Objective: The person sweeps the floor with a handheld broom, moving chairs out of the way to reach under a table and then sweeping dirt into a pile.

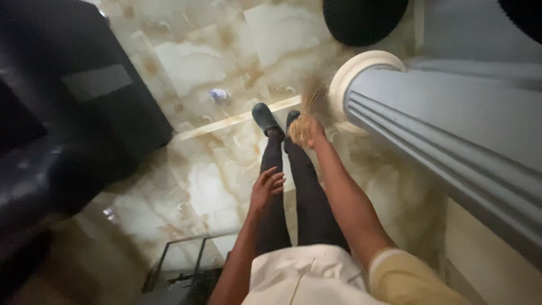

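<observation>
Straw-coloured bristles fan out just beyond your right hand [307,131], which is closed tight around the bound top of a short, handleless broom of pale dry grass [314,101]. That grip sits low, at the end of your outstretched right arm, and the broom's splayed end points away from it toward the round white base of a fluted grey-white column [361,70]. The bristle tips lie just beside that base, over the glossy cream and beige marble floor [209,186]; motion blur hides whether they touch it.

Your left hand [267,186] holds nothing. Its grip is loose, fingers gently curled and slightly spread, resting against your left thigh in black leggings, well back from the broom.

Directly beside the right grip, toward your body's middle, your two feet in dark grey-green shoes [264,117] stand on the floor, the nearer shoe almost level with your closed fingers. Farther off on the far side of the shoes from the broom, a small crumpled scrap of pale bluish paper [219,94] lies on the marble. Beyond that, well apart from both hands, a large glossy black cabinet [84,107] fills the edge of the view. Past the broom tips, a dark ribbed round pot [361,20] sits on the floor near the column.
</observation>
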